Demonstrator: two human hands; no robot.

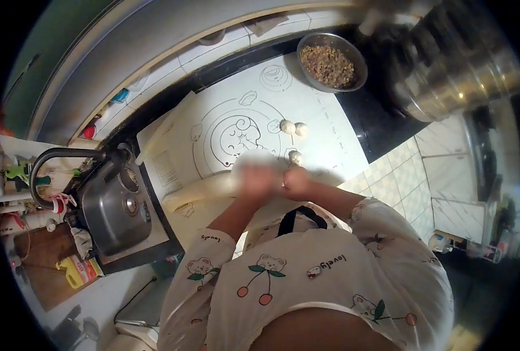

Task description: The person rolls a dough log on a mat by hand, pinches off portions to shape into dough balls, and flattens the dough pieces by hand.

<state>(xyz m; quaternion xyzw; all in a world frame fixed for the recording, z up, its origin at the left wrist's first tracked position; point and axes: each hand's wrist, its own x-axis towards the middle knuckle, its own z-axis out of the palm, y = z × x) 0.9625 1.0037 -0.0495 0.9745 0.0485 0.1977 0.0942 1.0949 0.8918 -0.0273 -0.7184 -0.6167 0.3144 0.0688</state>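
On the near side of the printed mat, we are holding our right hand curled beside our blurred left hand; what either is gripping, we cannot tell. The dough roll is lying leftward, reaching that blur, probably for easy access. Three dough pieces are sitting rightward, perhaps against sticking; a metal bowl is standing beyond.

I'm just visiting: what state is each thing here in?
Left hand: blurred, at the dough roll; grip unclear
Right hand: curled, close to the left
Dough roll: long, lying on the mat
Pale lumps: three, two touching, one apart
Mat: spread out, partly covered
Bowl: holding chopped mixture
Faucet: no running water visible
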